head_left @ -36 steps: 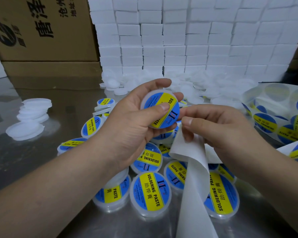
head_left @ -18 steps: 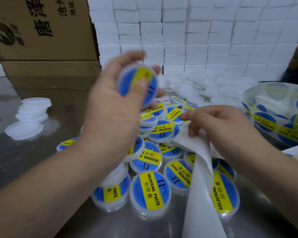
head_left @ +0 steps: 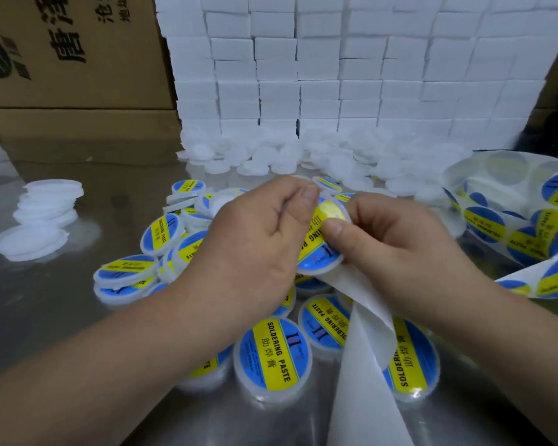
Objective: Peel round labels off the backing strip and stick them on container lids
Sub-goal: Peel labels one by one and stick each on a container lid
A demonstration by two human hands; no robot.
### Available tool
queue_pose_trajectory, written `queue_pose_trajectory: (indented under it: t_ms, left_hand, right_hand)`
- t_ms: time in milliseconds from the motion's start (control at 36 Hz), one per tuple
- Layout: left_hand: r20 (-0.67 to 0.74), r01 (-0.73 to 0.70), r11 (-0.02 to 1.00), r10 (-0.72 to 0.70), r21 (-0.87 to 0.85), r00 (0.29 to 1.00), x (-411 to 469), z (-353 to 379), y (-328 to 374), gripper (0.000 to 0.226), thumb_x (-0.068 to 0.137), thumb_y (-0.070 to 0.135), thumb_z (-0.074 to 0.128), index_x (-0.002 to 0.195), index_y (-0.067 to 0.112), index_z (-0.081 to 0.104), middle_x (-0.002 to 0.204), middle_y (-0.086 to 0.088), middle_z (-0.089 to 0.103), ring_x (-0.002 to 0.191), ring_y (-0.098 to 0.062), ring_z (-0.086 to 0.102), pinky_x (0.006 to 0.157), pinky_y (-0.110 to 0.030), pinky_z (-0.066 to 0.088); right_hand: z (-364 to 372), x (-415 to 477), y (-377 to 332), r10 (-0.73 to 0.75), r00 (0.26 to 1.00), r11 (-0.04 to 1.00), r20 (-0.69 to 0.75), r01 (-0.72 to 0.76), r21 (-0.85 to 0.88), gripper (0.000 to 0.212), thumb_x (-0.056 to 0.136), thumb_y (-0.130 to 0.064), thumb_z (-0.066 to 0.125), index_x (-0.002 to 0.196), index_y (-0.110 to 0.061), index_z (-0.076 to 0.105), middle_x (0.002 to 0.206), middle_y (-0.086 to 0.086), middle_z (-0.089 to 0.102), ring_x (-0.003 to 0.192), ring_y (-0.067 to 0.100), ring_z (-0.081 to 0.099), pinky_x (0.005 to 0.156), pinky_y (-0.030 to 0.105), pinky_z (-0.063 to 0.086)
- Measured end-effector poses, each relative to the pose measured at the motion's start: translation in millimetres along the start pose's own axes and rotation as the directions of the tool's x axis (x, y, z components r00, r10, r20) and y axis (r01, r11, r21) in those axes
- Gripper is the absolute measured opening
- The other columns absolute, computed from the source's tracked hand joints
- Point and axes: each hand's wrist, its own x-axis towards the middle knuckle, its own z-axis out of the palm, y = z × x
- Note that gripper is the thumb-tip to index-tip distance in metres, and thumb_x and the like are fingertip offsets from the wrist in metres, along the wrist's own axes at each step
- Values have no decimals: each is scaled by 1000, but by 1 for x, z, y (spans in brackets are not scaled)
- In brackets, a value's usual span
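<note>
Over the pile of labelled lids (head_left: 273,355), both hands meet at one round blue-and-yellow label (head_left: 318,249). It sits at the top end of the white backing strip (head_left: 361,365), with its upper yellow edge curled up. My left hand (head_left: 255,249) pinches that upper edge between thumb and forefinger. My right hand (head_left: 397,249) grips the strip, its thumb lying on the label. The strip hangs down toward the bottom edge of the view. No lid is in either hand.
A loose coil of label strip (head_left: 512,226) lies at the right. Blank white lids are stacked at the left (head_left: 45,204) and heaped along the back (head_left: 303,156). Behind them stands a wall of white boxes (head_left: 335,75) and cardboard cartons (head_left: 71,59). All rests on a shiny metal table (head_left: 45,300).
My left hand held a labelled lid, swung it up and away toward the pile, let it go and came back to the strip, where it now pinches a fresh label.
</note>
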Motion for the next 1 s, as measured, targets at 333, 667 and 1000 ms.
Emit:
queue_pose_trajectory:
  t_ms: [333, 667, 1000]
  left_hand:
    - [61, -59, 973, 46, 224, 997, -1, -1, -3, 35, 85, 47, 32, 84, 24, 59, 76, 5, 56, 61, -9, 48, 54, -22, 38]
    - [84, -93, 976, 78, 198, 993, 0, -1, -11, 10, 83, 44, 39, 92, 45, 43, 53, 12, 48, 50, -3, 45, 47, -14, 33]
    - [-143, 134, 772, -57, 622, 988, 26, -21, -27, 36, 95, 41, 37, 121, 25, 56, 100, 0, 64, 101, -22, 53, 69, -28, 31]
  right_hand:
    - [-2, 1, 2, -5, 1000, 1000, -12, 5, 1, 53, 79, -52, 44, 59, -4, 55, 50, 0, 55, 50, 17, 46, 53, 32, 41]
    - [-8, 1, 2, -17, 970, 992, -244, -15, -129, 60, 87, -55, 35, 62, -5, 58, 68, -2, 64, 58, 17, 54, 58, 36, 41]
    - [-6, -1, -1, -40, 973, 999, -229, 36, -22, 23, 82, -43, 42, 74, -32, 61, 84, -11, 65, 78, -5, 56, 67, 8, 39]
